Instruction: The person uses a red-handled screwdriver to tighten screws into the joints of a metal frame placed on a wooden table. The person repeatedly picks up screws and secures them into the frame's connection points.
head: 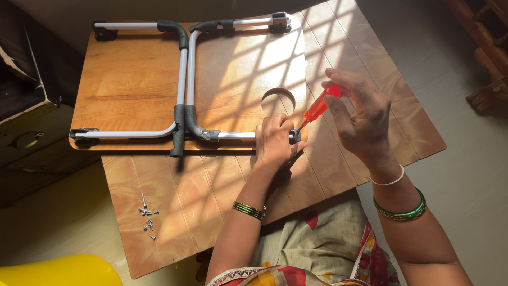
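A small wooden folding table (132,79) lies upside down on a wood-patterned mat (174,190). Its white metal legs with black grips (182,90) are folded flat against the underside. My left hand (273,142) grips the near leg tube close to its black bracket (294,136) at the table's right corner. My right hand (360,116) holds a red-handled screwdriver (319,107), tilted, with its tip at that bracket. A round cut-out (278,100) in the tabletop sits just above my left hand.
Several loose screws (148,216) lie on the mat at the lower left. A yellow plastic object (58,270) shows at the bottom left corner. A dark box (24,90) stands at the left, wooden furniture (487,47) at the upper right.
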